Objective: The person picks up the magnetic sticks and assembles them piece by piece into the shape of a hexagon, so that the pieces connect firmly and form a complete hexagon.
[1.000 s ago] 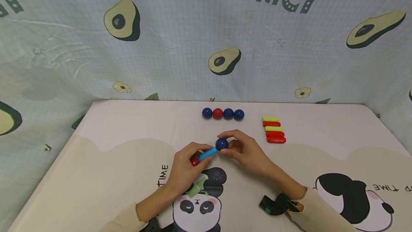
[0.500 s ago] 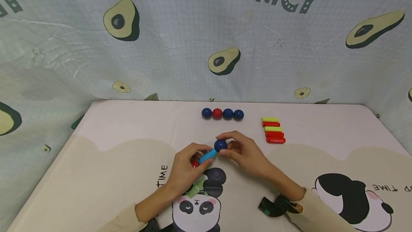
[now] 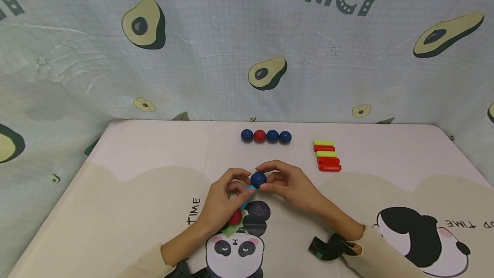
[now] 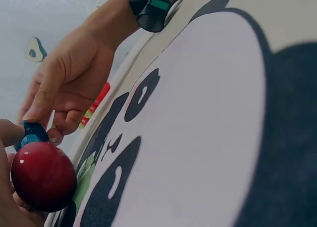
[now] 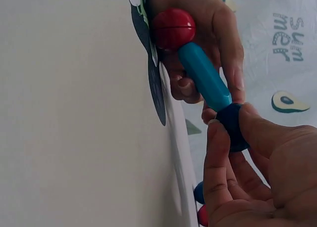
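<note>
A dark-blue ball (image 3: 258, 179), a light-blue rod (image 5: 205, 76) and a red ball (image 5: 174, 29) are joined end to end, held just above the table. My right hand (image 3: 295, 185) pinches the dark-blue ball between thumb and fingers. My left hand (image 3: 224, 200) has its thumb and fingertips at the rod's upper end, close against the dark-blue ball. Below the left palm hangs the red ball, at the rod's nearer, lower end. Most of the rod is hidden behind the left thumb in the head view.
At the table's back stand three dark-blue balls (image 3: 272, 136) and one red ball (image 3: 260, 136) in a row. Yellow and red rods (image 3: 328, 160) lie stacked side by side to their right. The table cover (image 3: 154, 209) bears panda prints; a patterned curtain (image 3: 216, 33) rises behind.
The joined piece has swung steeper, its red ball moving toward me out from under the left hand. Both hands have shifted slightly, the right one left and nearer with the dark-blue ball.
</note>
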### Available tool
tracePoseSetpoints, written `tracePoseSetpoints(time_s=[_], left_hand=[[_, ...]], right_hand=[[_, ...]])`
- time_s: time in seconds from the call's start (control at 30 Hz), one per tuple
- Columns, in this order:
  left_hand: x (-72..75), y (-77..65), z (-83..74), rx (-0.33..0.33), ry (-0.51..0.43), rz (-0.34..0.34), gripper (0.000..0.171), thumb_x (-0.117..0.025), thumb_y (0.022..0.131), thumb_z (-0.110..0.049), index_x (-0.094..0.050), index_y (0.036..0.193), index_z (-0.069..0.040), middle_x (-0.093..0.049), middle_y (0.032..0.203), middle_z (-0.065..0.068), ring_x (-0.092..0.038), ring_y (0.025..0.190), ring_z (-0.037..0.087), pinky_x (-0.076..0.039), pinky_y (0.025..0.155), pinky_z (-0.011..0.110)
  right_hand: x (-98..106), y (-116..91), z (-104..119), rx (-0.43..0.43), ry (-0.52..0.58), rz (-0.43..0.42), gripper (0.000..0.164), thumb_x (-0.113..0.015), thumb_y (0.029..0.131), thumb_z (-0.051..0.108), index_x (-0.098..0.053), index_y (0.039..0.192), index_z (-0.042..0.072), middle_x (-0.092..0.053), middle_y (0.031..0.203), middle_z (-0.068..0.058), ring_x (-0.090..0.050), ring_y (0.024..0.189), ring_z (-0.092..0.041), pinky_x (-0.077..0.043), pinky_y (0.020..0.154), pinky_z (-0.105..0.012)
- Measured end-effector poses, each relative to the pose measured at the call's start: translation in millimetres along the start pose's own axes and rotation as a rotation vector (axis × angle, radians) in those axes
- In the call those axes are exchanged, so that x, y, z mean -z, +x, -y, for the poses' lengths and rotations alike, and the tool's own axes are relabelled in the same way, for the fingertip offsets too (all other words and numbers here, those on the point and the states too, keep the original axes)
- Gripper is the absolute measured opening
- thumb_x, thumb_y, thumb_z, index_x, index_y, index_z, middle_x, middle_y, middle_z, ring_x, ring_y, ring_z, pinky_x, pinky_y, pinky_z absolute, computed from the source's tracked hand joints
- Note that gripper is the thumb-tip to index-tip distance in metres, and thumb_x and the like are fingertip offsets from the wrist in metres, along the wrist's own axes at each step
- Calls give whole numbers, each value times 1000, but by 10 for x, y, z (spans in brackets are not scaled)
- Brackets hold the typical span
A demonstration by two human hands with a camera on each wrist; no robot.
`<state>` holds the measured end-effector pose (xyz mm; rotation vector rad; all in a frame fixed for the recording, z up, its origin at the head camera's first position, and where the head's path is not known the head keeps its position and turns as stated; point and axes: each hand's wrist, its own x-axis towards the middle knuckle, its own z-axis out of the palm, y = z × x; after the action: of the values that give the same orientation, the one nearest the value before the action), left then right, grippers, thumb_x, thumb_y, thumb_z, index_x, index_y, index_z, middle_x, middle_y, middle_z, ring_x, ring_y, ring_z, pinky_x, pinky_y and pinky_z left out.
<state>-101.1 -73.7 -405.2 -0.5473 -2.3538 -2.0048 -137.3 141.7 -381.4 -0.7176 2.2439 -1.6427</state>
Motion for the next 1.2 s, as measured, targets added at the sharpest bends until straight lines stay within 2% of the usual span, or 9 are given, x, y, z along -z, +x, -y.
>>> tracePoseSetpoints(time_s=[0.07,0.27,0.43,0.57,0.7,0.8,0.93,1.03,1.2], left_hand=[[9,1,-11,19,-22,15,34,-67,91,-15,-55,122,-12,-67,98,4,-64,77,18,-47,79,25],[22,15,-26,46,-68,39,36,-67,90,-16,-53,124,-12,-68,93,10,-64,72,22,-47,77,24],[28,24,-39,70,-81,35,44,-67,91,-17,-51,131,-11,-67,96,11,-65,70,24,-46,84,26],[34,23,-63,84,-65,29,47,-66,91,-18,-50,135,-11,-67,94,9,-63,73,22,-45,88,29],[46,26,-59,76,-49,23,47,-68,90,-18,-52,134,-10,-67,75,9,-60,93,19,-41,95,34],[49,39,-46,78,-53,15,48,-69,89,-18,-53,134,-9,-65,69,9,-56,102,18,-40,96,34],[58,56,-37,112,-105,10,48,-68,90,-16,-53,134,-8,-65,74,14,-61,86,23,-47,87,28],[62,64,-39,133,-152,11,47,-67,90,-14,-54,134,-7,-64,87,16,-61,70,26,-52,75,25],[55,62,-52,135,-173,13,44,-67,90,-14,-56,133,-9,-59,103,13,-59,64,22,-50,63,21]], right_hand=[[-5,-5,9,-5,1,6,39,-70,88,14,-59,125,9,-64,101,-8,-65,84,-22,-51,74,-24],[-10,-17,15,34,-4,12,38,-67,89,11,-60,127,11,-57,117,-5,-65,92,-19,-52,82,-27],[73,-77,54,15,-126,-40,39,-69,88,13,-61,126,15,-60,117,-1,-65,92,-13,-51,83,-27],[257,-180,39,7,-259,-132,35,-72,85,12,-65,120,14,-63,112,-1,-64,88,-11,-52,79,-25],[508,-322,-25,23,-335,-216,32,-72,84,7,-66,115,9,-65,104,-5,-64,82,-13,-53,72,-23],[687,-457,-77,27,-381,-272,31,-72,84,5,-65,114,7,-65,99,-5,-64,77,-14,-52,66,-21],[871,-611,-128,40,-545,-326,33,-75,81,4,-67,112,9,-64,99,-2,-60,75,-11,-51,65,-19],[977,-691,-173,60,-688,-349,36,-78,77,2,-68,110,11,-64,100,-1,-57,74,-9,-51,64,-18],[1094,-756,-251,102,-782,-369,39,-81,71,-2,-68,106,11,-63,94,-1,-53,73,-6,-49,61,-17]])
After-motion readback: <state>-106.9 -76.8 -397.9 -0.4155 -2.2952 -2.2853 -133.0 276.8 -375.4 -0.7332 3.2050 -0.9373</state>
